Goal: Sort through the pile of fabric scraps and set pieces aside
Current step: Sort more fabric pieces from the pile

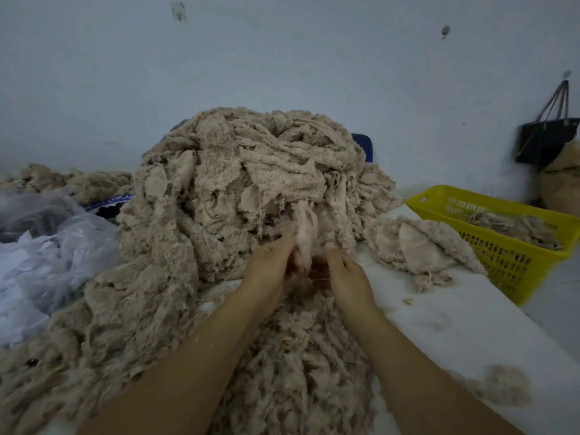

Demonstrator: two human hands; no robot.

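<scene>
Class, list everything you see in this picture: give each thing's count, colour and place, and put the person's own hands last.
Scrap pile: one, beige, centre of the table.
Small heap: one, beige, right of the pile.
Basket: one, yellow, right edge of the table, with scraps inside.
Plastic bags: count unclear, clear and white, left.
Far heap: one, beige, back left.
Handbag: one, black, hanging on the wall at right.
Table: one, white, under it all.
Strip: one, pale pink-beige, held by both hands.
Left hand: gripping the strip.
Right hand: gripping the strip.
</scene>
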